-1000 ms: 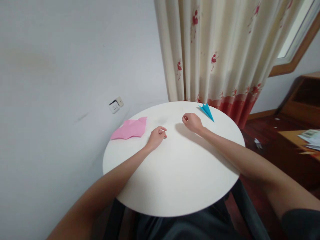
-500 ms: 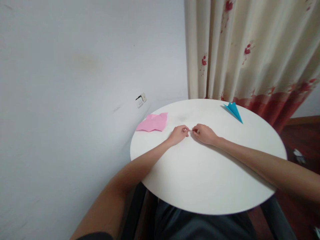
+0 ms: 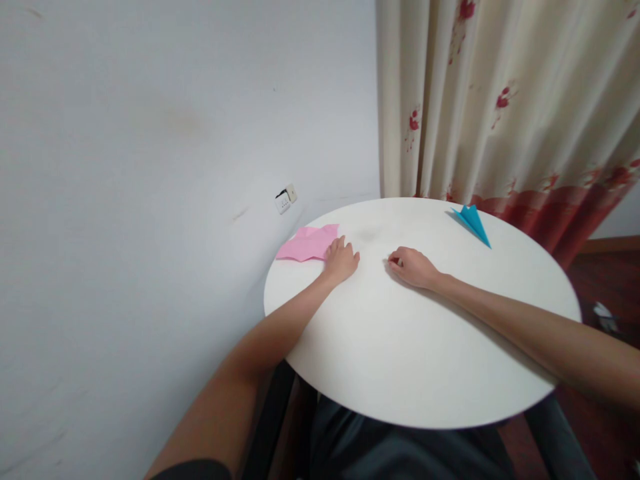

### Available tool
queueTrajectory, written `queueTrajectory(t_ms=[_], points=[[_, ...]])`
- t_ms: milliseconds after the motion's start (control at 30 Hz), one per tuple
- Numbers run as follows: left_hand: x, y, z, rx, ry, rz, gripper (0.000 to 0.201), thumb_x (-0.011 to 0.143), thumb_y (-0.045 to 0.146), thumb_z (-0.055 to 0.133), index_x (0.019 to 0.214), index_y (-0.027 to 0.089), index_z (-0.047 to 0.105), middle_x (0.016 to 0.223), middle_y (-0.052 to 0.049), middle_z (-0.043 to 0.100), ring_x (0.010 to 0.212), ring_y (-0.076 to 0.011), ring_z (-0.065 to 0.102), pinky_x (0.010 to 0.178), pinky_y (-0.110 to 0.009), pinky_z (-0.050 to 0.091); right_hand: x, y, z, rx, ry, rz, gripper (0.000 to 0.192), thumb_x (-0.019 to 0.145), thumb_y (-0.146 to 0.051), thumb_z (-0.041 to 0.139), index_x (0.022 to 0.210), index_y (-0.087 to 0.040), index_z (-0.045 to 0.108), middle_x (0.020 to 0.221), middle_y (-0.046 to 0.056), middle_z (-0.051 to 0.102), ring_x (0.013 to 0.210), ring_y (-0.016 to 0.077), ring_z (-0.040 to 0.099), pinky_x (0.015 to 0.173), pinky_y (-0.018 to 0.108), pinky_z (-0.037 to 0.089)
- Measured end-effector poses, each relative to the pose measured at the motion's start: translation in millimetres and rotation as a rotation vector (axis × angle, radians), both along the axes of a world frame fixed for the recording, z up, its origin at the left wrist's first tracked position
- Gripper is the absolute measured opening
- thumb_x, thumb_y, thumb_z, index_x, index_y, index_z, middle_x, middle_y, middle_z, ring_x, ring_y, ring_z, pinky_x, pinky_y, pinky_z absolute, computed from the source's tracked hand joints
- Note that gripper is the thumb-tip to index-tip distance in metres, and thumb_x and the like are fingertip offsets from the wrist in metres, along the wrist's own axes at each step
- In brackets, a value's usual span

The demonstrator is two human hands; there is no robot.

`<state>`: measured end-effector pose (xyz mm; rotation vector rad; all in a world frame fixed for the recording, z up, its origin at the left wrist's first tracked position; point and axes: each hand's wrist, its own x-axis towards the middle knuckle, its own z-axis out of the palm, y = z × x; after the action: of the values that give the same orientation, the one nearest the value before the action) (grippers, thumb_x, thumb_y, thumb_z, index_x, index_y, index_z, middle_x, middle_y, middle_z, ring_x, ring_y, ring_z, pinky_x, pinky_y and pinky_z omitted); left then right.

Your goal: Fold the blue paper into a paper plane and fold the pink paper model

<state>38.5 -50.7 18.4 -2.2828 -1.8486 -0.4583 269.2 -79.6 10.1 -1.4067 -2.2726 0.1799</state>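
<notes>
Pink paper (image 3: 307,245); curtain (image 3: 505,137) seemingly red-flowered.

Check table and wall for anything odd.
The pink paper at the left hand looks creased, its outline uneven. A faint grey patch, perhaps a smudge, dulls the far side of the table; the wall has scuffs.

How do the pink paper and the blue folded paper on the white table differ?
Shape: the pink paper is spread broad and creased, while the blue folded paper is a narrow dart.
Size: the pink paper covers more of the view than the blue folded paper.
Contact: the left hand overlaps the pink paper's edge; no hand is at the blue folded paper.
Both lie near the white table's far rim.
</notes>
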Motion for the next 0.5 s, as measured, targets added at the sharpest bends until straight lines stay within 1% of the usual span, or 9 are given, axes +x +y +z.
queueTrajectory(t_ms=[67,167,300,400,500], points=[[-5.4,3.6,-3.1,-0.062,0.054,0.087,0.052,0.098,0.045,0.045,0.129,0.006,0.061,0.16,-0.025,0.027,0.148,-0.043,0.023,0.116,-0.061,0.023,0.1,-0.6,0.6,-0.001,0.009,0.0,0.025,0.094,-0.029,0.052,0.09,-0.018,0.073,0.096,0.01,0.073,0.086,0.0224,0.066,0.076,0.028,0.043],[-9.9,9.0,-8.0,-0.153,0.071,0.169,0.068,0.098,0.055,0.037,0.137,0.001,0.054,0.161,-0.028,0.019,0.15,-0.0465,0.014,0.117,-0.064,0.017,0.3,-2.1,1.5,-0.001,0.01,0.002,0.025,0.094,-0.03,0.052,0.09,-0.018,0.073,0.096,0.011,0.073,0.086,0.023,0.066,0.075,0.029,0.043],[-11.1,13.4,-12.4,-0.184,0.081,0.233,0.081,0.097,0.06,0.032,0.144,-0.004,0.045,0.161,-0.031,0.018,0.15,-0.0473,0.013,0.118,-0.062,0.016,0.6,-3.6,2.4,0.003,-0.001,0.007,0.025,0.094,-0.03,0.051,0.09,-0.018,0.073,0.096,0.01,0.073,0.087,0.0234,0.066,0.075,0.029,0.043],[-11.5,14.3,-13.6,-0.171,0.101,0.247,0.082,0.097,0.06,0.031,0.148,-0.003,0.04,0.16,-0.03,0.023,0.15,-0.0458,0.015,0.118,-0.06,0.018,0.6,-4.1,3.0,0.003,0.002,0.007,0.025,0.094,-0.029,0.051,0.09,-0.018,0.073,0.096,0.01,0.073,0.087,0.0234,0.067,0.076,0.029,0.043],[-10.5,11.1,-11.3,-0.123,0.139,0.249,0.079,0.097,0.057,0.036,0.149,-0.002,0.039,0.159,-0.029,0.026,0.149,-0.0455,0.018,0.118,-0.059,0.019,-0.1,-4.0,3.0,0.003,0.007,0.004,0.026,0.094,-0.03,0.051,0.088,-0.019,0.073,0.096,0.01,0.073,0.088,0.0233,0.067,0.075,0.029,0.043]])
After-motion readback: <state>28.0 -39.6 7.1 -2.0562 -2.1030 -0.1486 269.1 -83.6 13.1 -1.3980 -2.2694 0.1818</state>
